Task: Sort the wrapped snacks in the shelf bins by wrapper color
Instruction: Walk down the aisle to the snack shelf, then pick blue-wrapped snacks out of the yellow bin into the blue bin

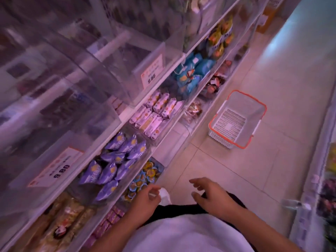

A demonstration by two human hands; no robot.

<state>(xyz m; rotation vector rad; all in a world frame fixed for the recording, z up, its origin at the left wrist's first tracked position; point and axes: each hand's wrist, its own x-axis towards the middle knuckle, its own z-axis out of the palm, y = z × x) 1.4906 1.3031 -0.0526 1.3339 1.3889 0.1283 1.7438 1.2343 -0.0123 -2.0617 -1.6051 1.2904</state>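
Head view, snack aisle: left hand (pixel 145 199) and right hand (pixel 211 195) low before the shelf, fingers loosely curled, nothing plainly held, though a pale blur beside the left fingertips cannot be made out. Purple packets (pixel 116 164) heaped in the near middle bin, pale bars (pixel 156 113) next along, blue packs (pixel 192 73) beyond; orange-rimmed basket (pixel 238 119) on the floor. Best next, by judgement: pick one stray wrapper at a time, check colour, drop among matching ones.

Basket (pixel 238 119) on floor (pixel 272 79), right of shelves (pixel 127 113).
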